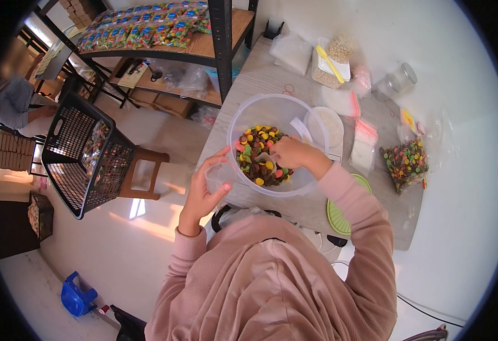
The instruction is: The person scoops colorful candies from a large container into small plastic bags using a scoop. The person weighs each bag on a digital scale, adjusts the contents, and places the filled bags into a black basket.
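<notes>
A large translucent plastic tub stands on the wooden table, holding colourful button-shaped candies in brown, yellow, green and pink. Just left of its rim, my left hand holds a small clear plastic cup. My right hand reaches into the tub, closed on a small translucent scoop or cup among the candies. Behind the tub's right side lies a round white item, partly hidden. A green ribbed lid rests under my right forearm.
Right: a bag of candies, zip bags, clear jars, and a container with a yellow spoon. Left: a shelf of packed candy bags and a black crate on a brown stool. A person sits far left.
</notes>
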`<state>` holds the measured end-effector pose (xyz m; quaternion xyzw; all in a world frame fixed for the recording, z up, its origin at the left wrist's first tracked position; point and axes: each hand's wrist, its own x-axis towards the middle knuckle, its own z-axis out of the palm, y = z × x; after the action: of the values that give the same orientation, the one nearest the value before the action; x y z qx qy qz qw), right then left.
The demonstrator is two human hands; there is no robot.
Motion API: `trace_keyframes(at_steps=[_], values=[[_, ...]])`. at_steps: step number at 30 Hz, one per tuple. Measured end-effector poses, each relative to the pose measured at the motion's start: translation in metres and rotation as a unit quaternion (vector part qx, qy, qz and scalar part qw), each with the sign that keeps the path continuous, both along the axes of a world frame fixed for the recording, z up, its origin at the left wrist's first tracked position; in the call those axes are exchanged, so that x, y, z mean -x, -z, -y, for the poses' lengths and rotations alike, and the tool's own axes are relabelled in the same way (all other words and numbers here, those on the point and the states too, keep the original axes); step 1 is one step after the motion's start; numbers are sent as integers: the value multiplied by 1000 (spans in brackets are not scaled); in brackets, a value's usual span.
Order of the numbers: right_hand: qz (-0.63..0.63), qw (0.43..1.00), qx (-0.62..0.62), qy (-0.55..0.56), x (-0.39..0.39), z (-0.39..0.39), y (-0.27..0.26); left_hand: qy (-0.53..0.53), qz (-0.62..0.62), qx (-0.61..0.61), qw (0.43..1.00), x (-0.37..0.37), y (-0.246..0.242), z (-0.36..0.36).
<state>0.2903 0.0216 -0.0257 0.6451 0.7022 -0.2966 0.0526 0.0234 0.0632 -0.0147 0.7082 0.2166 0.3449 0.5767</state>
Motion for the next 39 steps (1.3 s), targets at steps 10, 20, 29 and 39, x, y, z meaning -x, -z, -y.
trace_keyframes(at_steps=[10,20,29,39], values=[[-124,983,-119,62,-23,6,-34,-77,40,14,996,1,-13,8],[-117,961,-244,62,-57,21,-76,-63,193,-32,979,-45,-68,7],[-23,947,-299,115,-85,44,-139,-92,-45,-238,966,-102,-39,-7],[1,944,-329,37,-54,34,-145,-104,-104,-261,954,-104,-41,-1]])
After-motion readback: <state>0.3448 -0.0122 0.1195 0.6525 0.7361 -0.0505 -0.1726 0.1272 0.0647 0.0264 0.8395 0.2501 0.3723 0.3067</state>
